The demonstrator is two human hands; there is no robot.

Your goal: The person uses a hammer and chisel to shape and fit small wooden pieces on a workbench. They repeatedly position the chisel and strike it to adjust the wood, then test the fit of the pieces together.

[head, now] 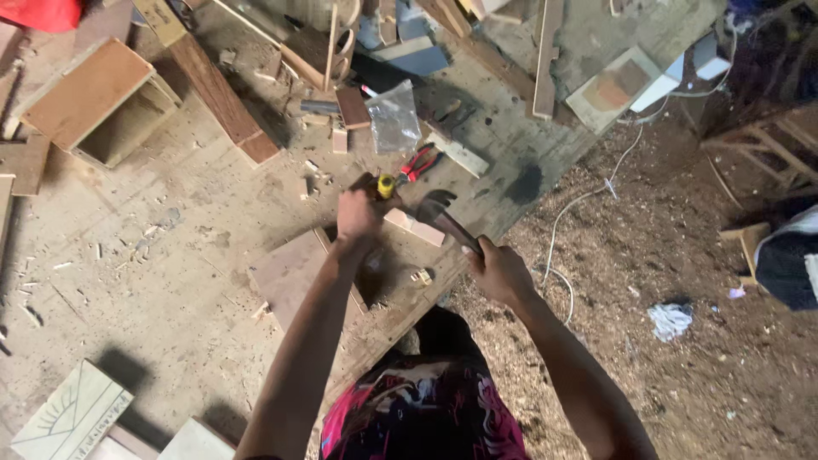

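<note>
My left hand [358, 213] is closed around a tool with a yellow and dark handle [383, 185], held upright over the workbench [170, 281]. My right hand [498, 268] grips the wooden handle of a claw hammer [439, 211], whose metal head is raised just right of the left hand. A small pale wood block [415, 228] lies under and between the two hands. A brown board [294, 273] rests on the bench beneath my left forearm.
Red-handled pliers [417, 163] and a clear plastic bag [394, 115] lie behind the hands. An open wooden box [98, 102] stands at the far left, with planks and offcuts scattered about. A white cable [579, 204] runs over the sawdust-covered floor at right.
</note>
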